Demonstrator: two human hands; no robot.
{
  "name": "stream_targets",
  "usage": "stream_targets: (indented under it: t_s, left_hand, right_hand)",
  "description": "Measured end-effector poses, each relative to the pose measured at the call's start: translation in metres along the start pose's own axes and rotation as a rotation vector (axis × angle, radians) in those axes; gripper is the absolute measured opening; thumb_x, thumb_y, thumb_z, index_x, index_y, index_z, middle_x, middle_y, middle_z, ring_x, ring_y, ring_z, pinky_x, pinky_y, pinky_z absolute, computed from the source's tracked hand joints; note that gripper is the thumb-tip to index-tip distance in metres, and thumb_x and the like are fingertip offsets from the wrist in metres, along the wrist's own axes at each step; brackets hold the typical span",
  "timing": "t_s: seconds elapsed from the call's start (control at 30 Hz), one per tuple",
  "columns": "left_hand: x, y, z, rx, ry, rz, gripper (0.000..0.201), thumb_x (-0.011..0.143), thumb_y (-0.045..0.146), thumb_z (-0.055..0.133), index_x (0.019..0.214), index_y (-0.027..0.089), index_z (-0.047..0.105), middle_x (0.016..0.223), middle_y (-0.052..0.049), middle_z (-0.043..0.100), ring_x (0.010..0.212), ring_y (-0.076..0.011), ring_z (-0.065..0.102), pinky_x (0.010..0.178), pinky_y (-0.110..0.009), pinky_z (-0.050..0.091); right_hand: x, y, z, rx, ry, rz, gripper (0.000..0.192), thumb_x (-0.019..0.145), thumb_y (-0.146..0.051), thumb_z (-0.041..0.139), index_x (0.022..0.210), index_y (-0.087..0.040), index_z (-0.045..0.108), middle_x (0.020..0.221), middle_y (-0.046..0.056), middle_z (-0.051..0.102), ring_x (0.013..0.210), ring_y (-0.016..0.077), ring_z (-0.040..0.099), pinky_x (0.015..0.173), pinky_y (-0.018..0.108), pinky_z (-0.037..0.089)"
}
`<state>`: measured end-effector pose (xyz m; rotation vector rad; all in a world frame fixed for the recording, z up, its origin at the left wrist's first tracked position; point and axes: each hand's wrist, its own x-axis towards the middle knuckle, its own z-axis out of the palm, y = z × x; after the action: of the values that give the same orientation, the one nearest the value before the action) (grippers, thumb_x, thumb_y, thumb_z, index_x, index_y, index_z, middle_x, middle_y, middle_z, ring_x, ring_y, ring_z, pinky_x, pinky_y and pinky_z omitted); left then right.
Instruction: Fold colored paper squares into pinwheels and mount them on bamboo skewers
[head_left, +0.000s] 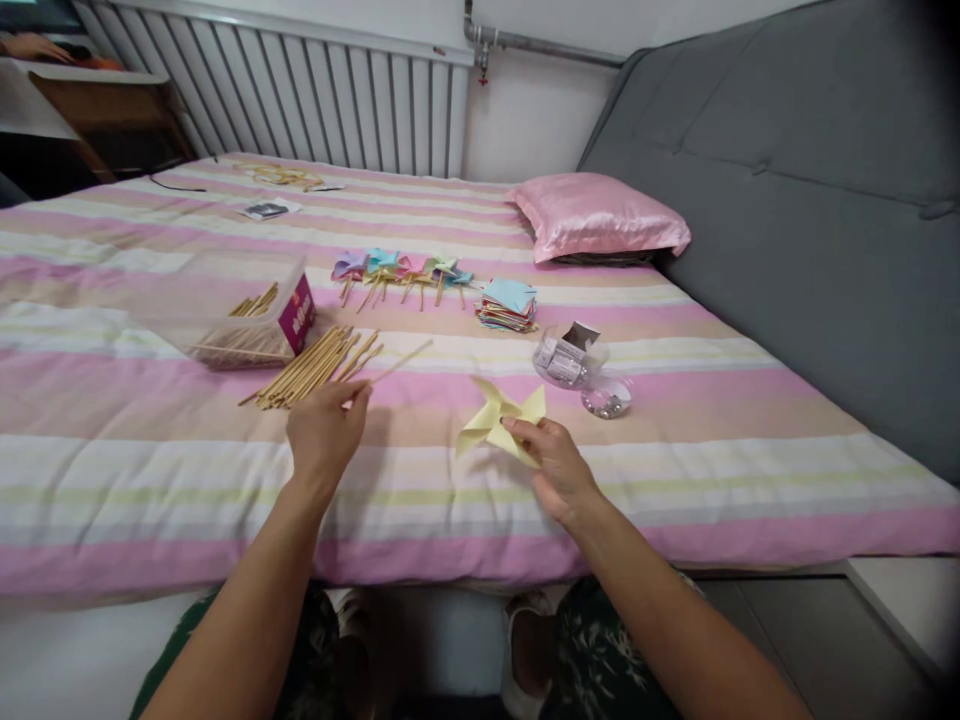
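Note:
Pinched in my left hand [328, 425] is a thin wooden stick [403, 360], its free end pointing right and away from me. My right hand [553, 462] grips a pale yellow paper pinwheel [491, 418] near its centre, the folded blades facing up. The two are held apart above the bed. Just beyond my left hand lies a pile of wooden sticks [315, 368]. A clear plastic box [217, 325] with more sticks stands left of the pile. To the right of the pinwheel sit a small round container of metal pins [606, 397] and a clear tub holding small packets [564, 358].
Several colourful pinwheels on sticks [405, 270] lie farther back, beside a stack of coloured paper squares [508, 303]. A pink pillow [600, 218] rests near the grey headboard [787, 160]. A radiator [315, 95] lines the wall. At far left, another person's hand [34, 47] shows.

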<state>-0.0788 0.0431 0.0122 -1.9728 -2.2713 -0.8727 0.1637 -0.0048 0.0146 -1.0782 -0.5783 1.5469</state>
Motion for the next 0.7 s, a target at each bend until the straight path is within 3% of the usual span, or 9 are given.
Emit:
stream_targets:
  t_s: [0.13, 0.3, 0.5, 0.7]
  left_hand:
    - [-0.018, -0.004, -0.002, -0.083, -0.274, 0.171, 0.026, 0.077, 0.036, 0.053, 0.086, 0.022, 0.073, 0.087, -0.006, 0.073, 0.072, -0.0215, 0.065, 0.065, -0.029, 0.045]
    - [-0.023, -0.001, 0.000, 0.062, -0.404, 0.266, 0.021, 0.073, 0.034, 0.057, 0.084, 0.024, 0.072, 0.094, -0.004, 0.071, 0.083, -0.0239, 0.064, 0.063, -0.029, 0.044]
    - [-0.026, 0.018, 0.019, 0.063, -0.339, 0.374, 0.025, 0.080, 0.033, 0.052, 0.088, 0.020, 0.071, 0.091, -0.008, 0.068, 0.087, -0.0233, 0.061, 0.071, -0.030, 0.043]
    - [-0.027, 0.033, 0.033, 0.060, -0.316, 0.298, 0.026, 0.083, 0.025, 0.046, 0.082, 0.019, 0.072, 0.085, -0.009, 0.067, 0.084, -0.0237, 0.061, 0.066, -0.030, 0.042]
  right_hand:
    - [0.003, -0.013, -0.005, 0.067, 0.024, -0.011, 0.014, 0.055, -0.021, 0.074, 0.062, -0.019, 0.063, 0.062, -0.002, 0.066, 0.061, 0.0139, 0.059, 0.062, 0.026, 0.048]
    - [0.006, -0.015, -0.007, 0.174, 0.042, 0.031, 0.015, 0.052, -0.015, 0.074, 0.060, -0.020, 0.063, 0.067, -0.002, 0.067, 0.067, 0.0137, 0.060, 0.061, 0.025, 0.048]
    - [0.005, -0.013, -0.006, 0.088, 0.008, 0.030, 0.016, 0.052, -0.020, 0.075, 0.056, -0.019, 0.060, 0.061, -0.002, 0.065, 0.064, 0.0148, 0.060, 0.062, 0.027, 0.049]
    - [0.000, -0.010, -0.003, -0.024, -0.160, -0.028, 0.017, 0.055, -0.025, 0.077, 0.067, -0.018, 0.067, 0.067, -0.001, 0.067, 0.067, 0.0147, 0.061, 0.068, 0.026, 0.046]
